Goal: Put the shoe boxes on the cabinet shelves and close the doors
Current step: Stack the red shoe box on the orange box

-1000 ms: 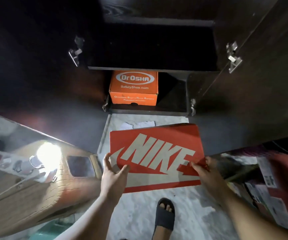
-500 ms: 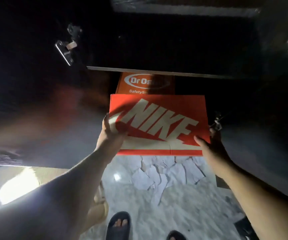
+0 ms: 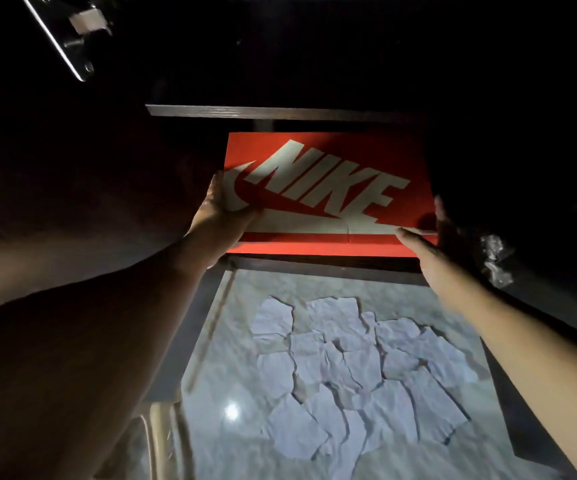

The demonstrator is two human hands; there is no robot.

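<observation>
A red shoe box with a large cream NIKE logo on its lid sits in the lower opening of a dark cabinet, held between two bare hands. Its near edge lies just above the cabinet's bottom ledge, and its far edge reaches under the dark shelf above.

The left hand grips the box's near left corner: the thumb lies on top of the lid, touching the cream swoosh, while the fingers wrap around the side, out of sight. The right hand clasps the near right corner, its thumb stretched flat along the lid's front edge; the remaining fingers rise against the box's right side, close together, partly lost in shadow.

The cabinet interior is almost black. A metal hinge shows at top left. Something crinkled and shiny glints in the darkness just right of the right hand. Below, torn pale paper pieces lie scattered on a grey marbled floor, well clear of the box.
</observation>
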